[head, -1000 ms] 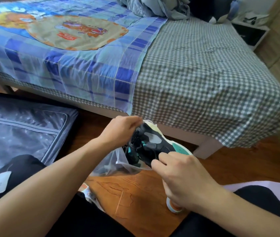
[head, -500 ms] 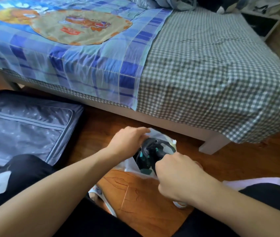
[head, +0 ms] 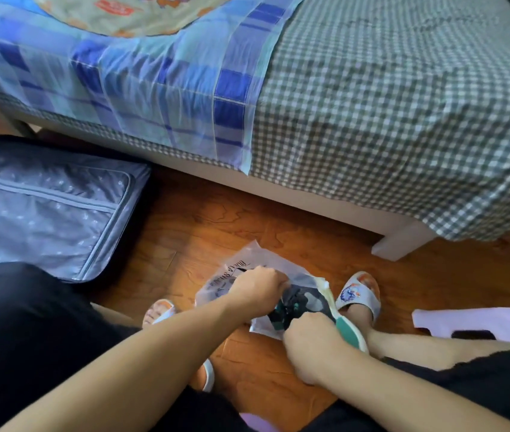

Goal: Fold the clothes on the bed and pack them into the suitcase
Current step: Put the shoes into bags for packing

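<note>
I'm seeing the left hand pinching the mouth of the plastic bag, fingers curled on the film, and the right hand clamping the sneaker at the heel end, toe going into the bag on the floor between the slippers. Shoe is looking stiff and light; film thin and slippery, so grip the rim, not the face. Suitcase is lying open just left (only the zipped liner showing, contents hidden). No clothes showing on the bed.
</note>
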`<state>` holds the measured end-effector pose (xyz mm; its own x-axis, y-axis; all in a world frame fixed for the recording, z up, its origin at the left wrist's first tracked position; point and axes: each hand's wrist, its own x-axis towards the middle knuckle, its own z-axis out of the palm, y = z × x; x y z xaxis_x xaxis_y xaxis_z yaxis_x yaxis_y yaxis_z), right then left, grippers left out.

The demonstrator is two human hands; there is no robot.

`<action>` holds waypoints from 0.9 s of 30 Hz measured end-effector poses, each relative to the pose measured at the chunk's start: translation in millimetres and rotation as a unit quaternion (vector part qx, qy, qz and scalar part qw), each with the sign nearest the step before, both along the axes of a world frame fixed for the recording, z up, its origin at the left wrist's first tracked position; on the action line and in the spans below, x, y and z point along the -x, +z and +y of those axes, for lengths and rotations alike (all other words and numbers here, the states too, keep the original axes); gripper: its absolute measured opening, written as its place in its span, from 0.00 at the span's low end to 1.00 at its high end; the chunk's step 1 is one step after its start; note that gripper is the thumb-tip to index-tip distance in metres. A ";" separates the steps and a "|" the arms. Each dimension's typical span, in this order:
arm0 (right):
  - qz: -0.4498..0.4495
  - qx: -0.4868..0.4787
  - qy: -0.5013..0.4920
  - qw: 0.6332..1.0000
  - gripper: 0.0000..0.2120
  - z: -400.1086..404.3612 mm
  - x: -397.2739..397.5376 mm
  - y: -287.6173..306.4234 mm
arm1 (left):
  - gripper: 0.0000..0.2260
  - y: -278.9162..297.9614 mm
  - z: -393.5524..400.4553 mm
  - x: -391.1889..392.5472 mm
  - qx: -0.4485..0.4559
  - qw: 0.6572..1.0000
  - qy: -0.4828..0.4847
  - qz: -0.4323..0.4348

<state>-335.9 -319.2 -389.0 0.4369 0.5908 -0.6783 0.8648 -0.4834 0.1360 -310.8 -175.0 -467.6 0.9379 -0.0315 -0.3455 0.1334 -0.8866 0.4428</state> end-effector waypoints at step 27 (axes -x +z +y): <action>0.049 -0.098 -0.226 0.968 0.12 6.1 -32.9 -6.8 | 0.15 -0.6 2.8 3.6 0.010 0.994 0.091 -0.064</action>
<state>-303.1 -313.1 -395.8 0.6198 0.4756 -0.6243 0.5625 -0.8239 -0.0692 -314.5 -172.2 -468.2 0.9648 0.1378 -0.2241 0.2329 -0.8438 0.4835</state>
